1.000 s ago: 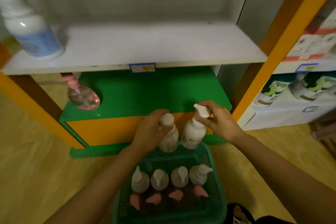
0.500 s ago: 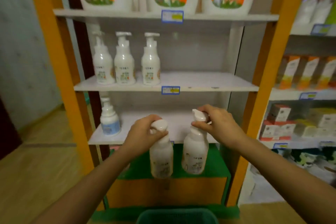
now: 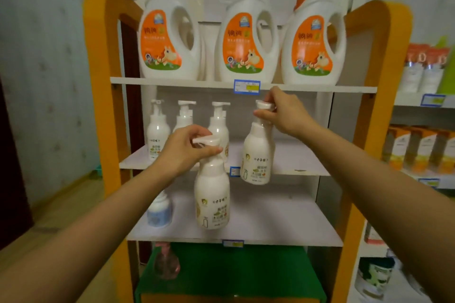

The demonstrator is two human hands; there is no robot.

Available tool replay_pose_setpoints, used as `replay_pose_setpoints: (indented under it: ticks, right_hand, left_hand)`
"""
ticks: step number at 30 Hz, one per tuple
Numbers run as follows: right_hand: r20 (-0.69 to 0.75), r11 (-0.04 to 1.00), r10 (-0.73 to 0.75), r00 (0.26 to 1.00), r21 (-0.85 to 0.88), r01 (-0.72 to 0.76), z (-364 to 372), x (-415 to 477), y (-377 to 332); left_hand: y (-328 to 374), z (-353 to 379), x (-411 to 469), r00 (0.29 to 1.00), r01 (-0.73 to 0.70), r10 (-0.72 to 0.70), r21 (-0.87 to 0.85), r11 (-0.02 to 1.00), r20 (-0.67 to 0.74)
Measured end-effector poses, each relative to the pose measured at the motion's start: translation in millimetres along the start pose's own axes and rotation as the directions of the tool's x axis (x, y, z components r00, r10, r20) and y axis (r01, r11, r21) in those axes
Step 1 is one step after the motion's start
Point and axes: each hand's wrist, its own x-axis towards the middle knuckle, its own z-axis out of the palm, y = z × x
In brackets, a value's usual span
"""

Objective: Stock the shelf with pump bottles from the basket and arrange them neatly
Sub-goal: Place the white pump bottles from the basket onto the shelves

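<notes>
Mid shelf (image 3: 295, 158) held three bottles (image 3: 157, 135) at left; L hand (image 3: 183, 149) and R hand (image 3: 283, 113), fingers clamped on pump tops, carried left bottle (image 3: 213, 199) and right bottle (image 3: 257, 155); next likely needed upright set-down beside row.

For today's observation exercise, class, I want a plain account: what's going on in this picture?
A person is restocking in a shop. The left hand grips one white pump bottle by its neck. The right hand holds a second pump bottle by its pump head, higher up, in front of the middle shelf. Neither is set down yet. Three matching bottles stand at the left of that shelf.
</notes>
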Motion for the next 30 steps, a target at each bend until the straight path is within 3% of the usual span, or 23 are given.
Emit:
replay_pose_setpoints:
  ticks: [7, 13, 24, 30]
  right_hand:
    - [-0.078, 0.995, -0.026, 0.997, -0.094, 0.019, 27.3, 46.1, 3.8]
    - [-0.063, 0.985, -0.044, 0.997, -0.172, 0.032, 53.6, 51.3, 13.0]
    - [-0.160, 0.997, 0.033, 0.987, -0.068, -0.044, 76.7, 69.6, 46.5]
    - [-0.013, 0.999, 0.038, 0.999, -0.034, -0.039, 93.9, 72.7, 51.3]
  left_hand:
    - [6.5, -8.9, 31.0, 1.000, -0.028, 0.028, 0.032, 0.999, -0.011]
    - [2.9, -6.9, 50.8, 1.000, -0.016, 0.016, 0.011, 1.000, -0.023]
    - [-0.7, 3.1, 69.1, 1.000, -0.005, 0.004, -0.028, 1.000, -0.015]
    - [8.8, 10.7, 66.8, 1.000, -0.002, 0.002, -0.045, 0.999, 0.014]
